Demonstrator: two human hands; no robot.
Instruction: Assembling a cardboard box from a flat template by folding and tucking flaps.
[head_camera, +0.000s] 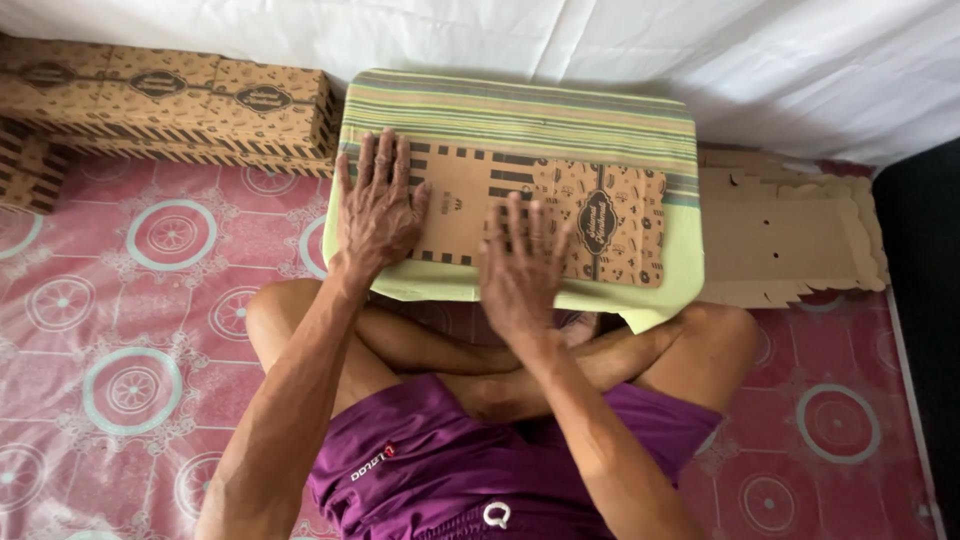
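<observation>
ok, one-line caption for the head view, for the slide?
Seated cross-legged, left hand and right hand press a flat printed brown cardboard blank onto a striped cloth-covered low table.

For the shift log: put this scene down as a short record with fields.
Setting: person sits cross-legged on a pink patterned floor mat.
Work surface: striped cloth-covered low table over the lap.
Left hand: flat, fingers spread, on the left end of the printed flat cardboard blank.
Right hand: flat, pressing the blank's middle.
Left side: folded printed boxes stacked.
Right side: pile of plain unfolded cardboard blanks.
Background: white sheet.
</observation>
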